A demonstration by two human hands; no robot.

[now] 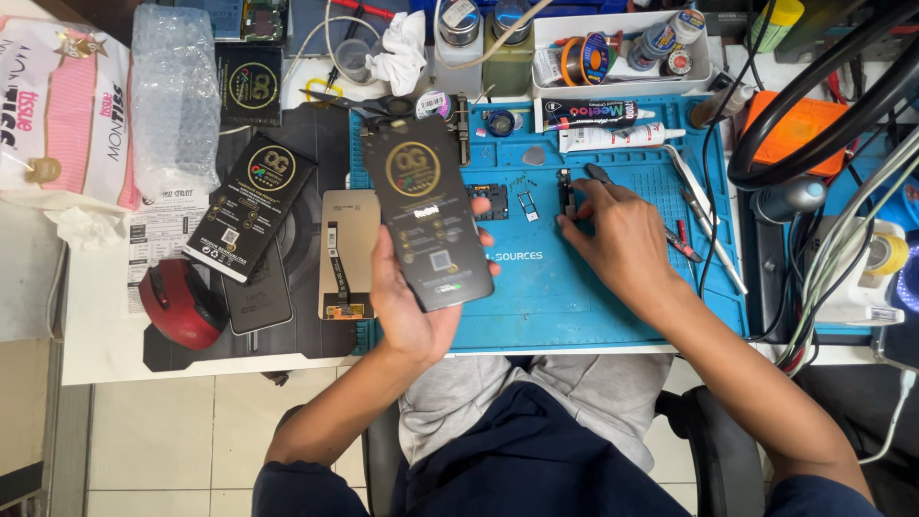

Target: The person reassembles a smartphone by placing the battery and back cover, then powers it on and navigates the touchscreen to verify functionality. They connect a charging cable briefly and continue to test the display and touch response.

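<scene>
Cluttered white bench under a blue repair mat [613, 316], tools crowding twelve o'clock. At nine o'clock of the mat a gold phone back panel [347, 251] lies loose, near the bench edge. The left hand [414, 304] lifts a flat black packet [428, 213], fingers wrapped behind, thumb across the front; a loose grip could let it slide onto the panel. At three o'clock the right hand [622, 239] presses its fingertips together on a small dark part [566, 194]; tiny pieces beside it could scatter. How firmly it pinches cannot be told.

Red computer mouse [180, 303] beside a black flat package [250, 208]; bubble wrap [175, 96] — white glue tube [617, 139] further right
</scene>
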